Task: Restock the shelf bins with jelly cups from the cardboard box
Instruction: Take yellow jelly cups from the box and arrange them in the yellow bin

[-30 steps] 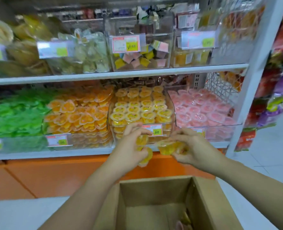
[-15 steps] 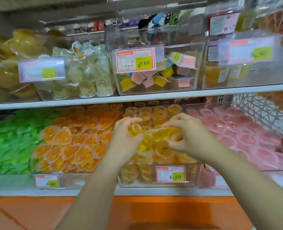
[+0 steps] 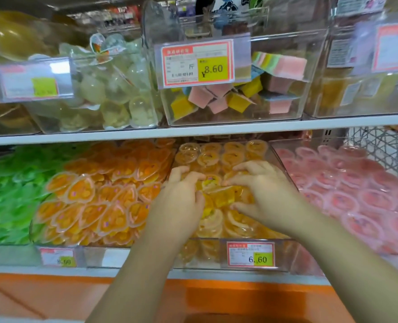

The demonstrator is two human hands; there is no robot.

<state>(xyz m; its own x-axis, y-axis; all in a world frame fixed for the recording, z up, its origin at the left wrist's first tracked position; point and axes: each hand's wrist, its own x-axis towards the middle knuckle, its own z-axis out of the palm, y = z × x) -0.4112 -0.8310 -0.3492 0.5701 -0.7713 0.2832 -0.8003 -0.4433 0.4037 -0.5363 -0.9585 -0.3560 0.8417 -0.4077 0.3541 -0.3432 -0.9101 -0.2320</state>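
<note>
Head view: my two hands are down inside the middle bin (image 3: 205, 252) at the front edge of the lower shelf (image 3: 123, 272), above the 6.60 price tag (image 3: 250, 254). My left hand (image 3: 181, 194) has its fingers curled over a cluster of yellow jelly cups (image 3: 223, 195). My right hand (image 3: 263, 190) pinches the same cluster from the other side, fingers on top and thumb beneath. The cups I hold touch the stock already laid in rows in that bin.

A second ago I held this handful in the air in front of the shelf edge, over the cardboard box. Half a second ago it was just over the bin. Now it meets the pile, and the box is out of the frame.

I judge that this handful is about to be let go and needs only a little spreading to lie flat. The bin looks well filled towards its back. The heart-shaped orange cups (image 3: 95, 197) to the left and the pink cups (image 3: 356, 194) to the right sit in their own bins, apart from my hands.
</note>
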